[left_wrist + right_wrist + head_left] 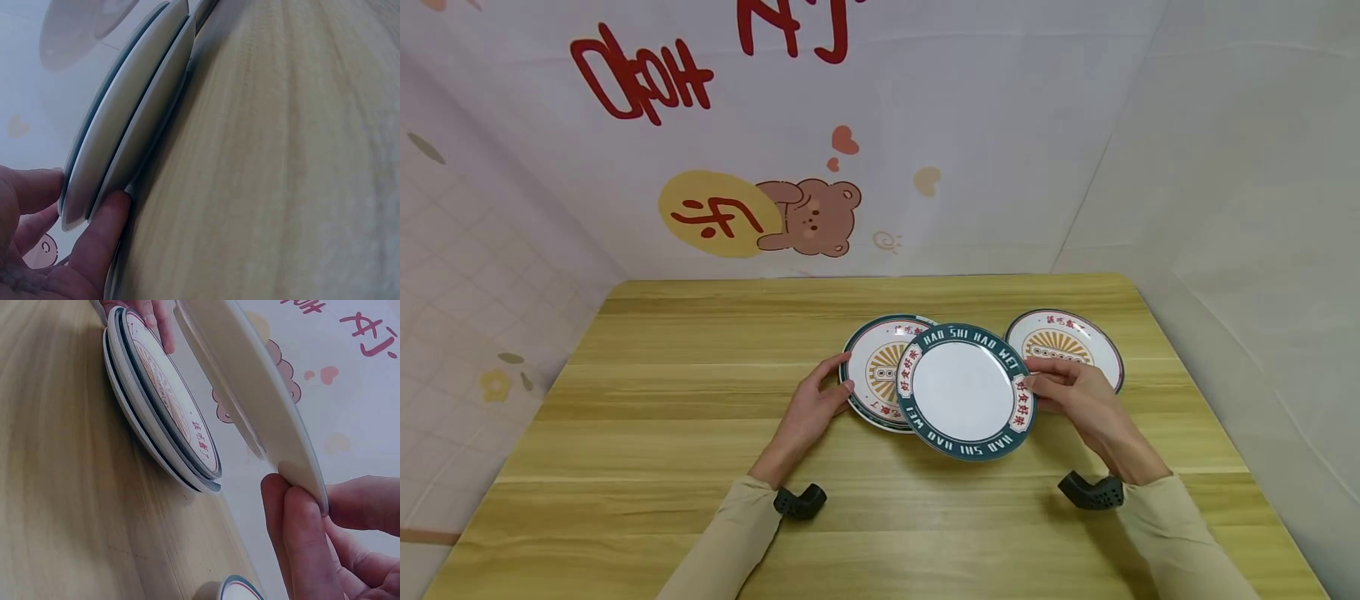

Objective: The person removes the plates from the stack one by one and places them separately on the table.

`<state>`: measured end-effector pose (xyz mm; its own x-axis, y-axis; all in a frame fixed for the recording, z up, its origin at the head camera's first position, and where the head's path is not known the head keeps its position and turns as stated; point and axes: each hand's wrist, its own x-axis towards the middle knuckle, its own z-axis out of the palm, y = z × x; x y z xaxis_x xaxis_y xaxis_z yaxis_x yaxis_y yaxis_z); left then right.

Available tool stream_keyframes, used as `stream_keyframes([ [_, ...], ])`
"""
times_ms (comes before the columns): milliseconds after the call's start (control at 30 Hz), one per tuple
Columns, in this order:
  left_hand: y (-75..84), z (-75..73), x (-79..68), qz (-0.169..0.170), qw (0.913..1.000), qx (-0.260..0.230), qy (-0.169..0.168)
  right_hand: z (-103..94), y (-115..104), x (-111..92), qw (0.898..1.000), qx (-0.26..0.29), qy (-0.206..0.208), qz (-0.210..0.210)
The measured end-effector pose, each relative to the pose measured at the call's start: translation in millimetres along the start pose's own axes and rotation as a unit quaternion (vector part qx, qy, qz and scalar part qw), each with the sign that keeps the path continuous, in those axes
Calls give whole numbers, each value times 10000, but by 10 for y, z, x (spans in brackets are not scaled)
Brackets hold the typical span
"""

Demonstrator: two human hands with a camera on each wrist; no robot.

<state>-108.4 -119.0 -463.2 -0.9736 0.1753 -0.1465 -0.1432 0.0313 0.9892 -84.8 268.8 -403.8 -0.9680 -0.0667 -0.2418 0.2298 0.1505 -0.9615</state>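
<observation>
A round plate with a dark green lettered rim and a white middle (pixel 962 392) is raised above the table, pinched at its right edge by my right hand (pixel 1084 402). In the right wrist view its pale underside (pixel 265 394) shows, with thumb and fingers on either face of the rim. To its left lies a stack of plates (pixel 868 367), partly covered by it; the top one has a yellow sunburst. My left hand (pixel 811 407) grips the stack's left edge. The left wrist view shows the stacked rims (pixel 125 119) between its fingers.
Another sunburst plate (pixel 1105 358) lies on the table at the right, partly behind my right hand. The wooden table (pixel 662 417) meets a printed wall cloth (pixel 1000 100) at the back and pale cloth at both sides.
</observation>
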Motion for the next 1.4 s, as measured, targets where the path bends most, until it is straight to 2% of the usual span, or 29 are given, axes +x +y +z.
stream_keyframes([
  [233,3,2,-3,-6,10000,9,-7,-118,19,-87,9997,253,-14,-11],
  [533,-1,4,-2,-8,9998,173,39,-269,43,-182,9999,153,-68,-23],
  [767,15,10,-4,-42,9998,184,47,-402,95,-292,9996,-165,90,194],
  [1000,-5,5,4,-14,9998,172,58,-512,137,-419,9997,45,158,182],
  [1233,11,14,-6,-130,9996,217,134,-594,184,-468,9994,258,214,26],
  [1400,13,9,-11,-105,9998,152,119,-676,214,-503,9994,281,180,76],
])
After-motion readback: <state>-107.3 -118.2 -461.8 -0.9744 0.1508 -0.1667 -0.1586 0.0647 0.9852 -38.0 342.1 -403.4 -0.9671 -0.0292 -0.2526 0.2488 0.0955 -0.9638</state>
